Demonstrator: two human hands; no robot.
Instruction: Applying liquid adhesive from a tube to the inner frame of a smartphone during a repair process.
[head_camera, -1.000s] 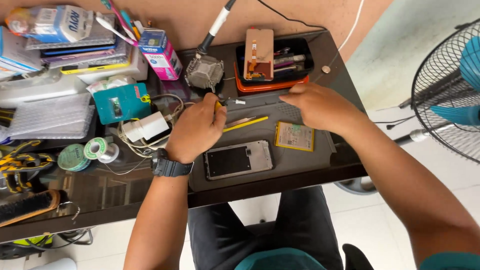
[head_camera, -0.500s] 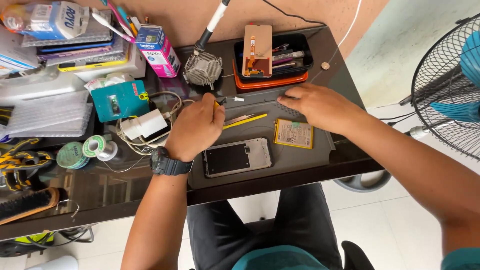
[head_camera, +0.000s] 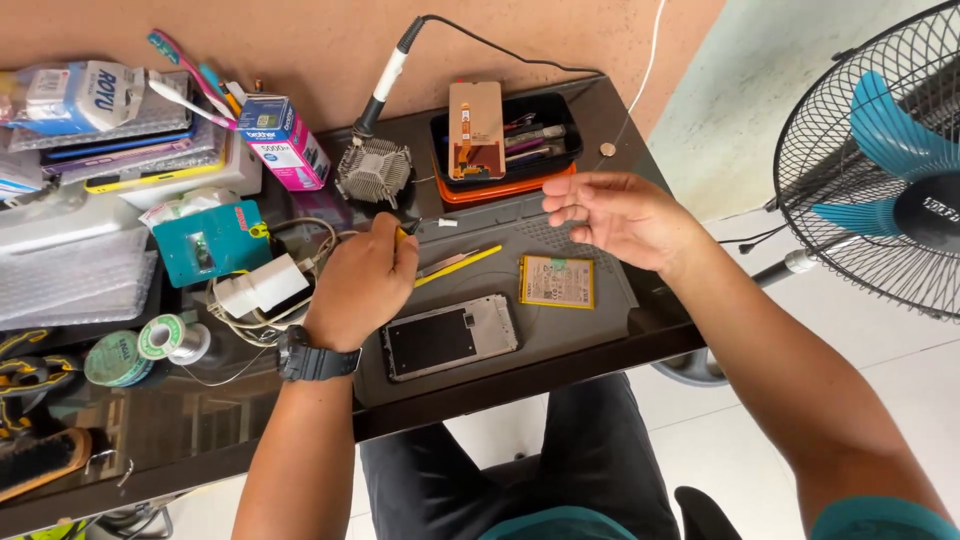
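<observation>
I look down on a cluttered dark desk (head_camera: 600, 345) with a grey work mat (head_camera: 575, 330) spread on its near half. My left hand (head_camera: 362, 285), a black watch (head_camera: 312, 355) on its wrist, rests on the mat's left edge, closed around a small tool with a yellow handle (head_camera: 402, 236); its dark tip pokes out past my knuckles. My right hand (head_camera: 615, 212) hovers above the mat's far right part, open and empty, fingers loosely spread and palm turned to the left.

A phone frame (head_camera: 450, 338) lies flat on the mat just right of my left hand, its dark inside facing up. A flat yellowish battery (head_camera: 557, 281) lies near it, below my right hand. A yellow stick (head_camera: 458, 266) and metal tweezers (head_camera: 447, 262) lie slanted between my two hands.

Behind the mat sits a black tray (head_camera: 555, 155) on an orange one, holding a phone screen (head_camera: 474, 128) and small tools. To its left stands a finned metal block (head_camera: 375, 172) with a soldering iron (head_camera: 383, 85) propped in it. A standing fan (head_camera: 880, 165) is on the floor at right.
</observation>
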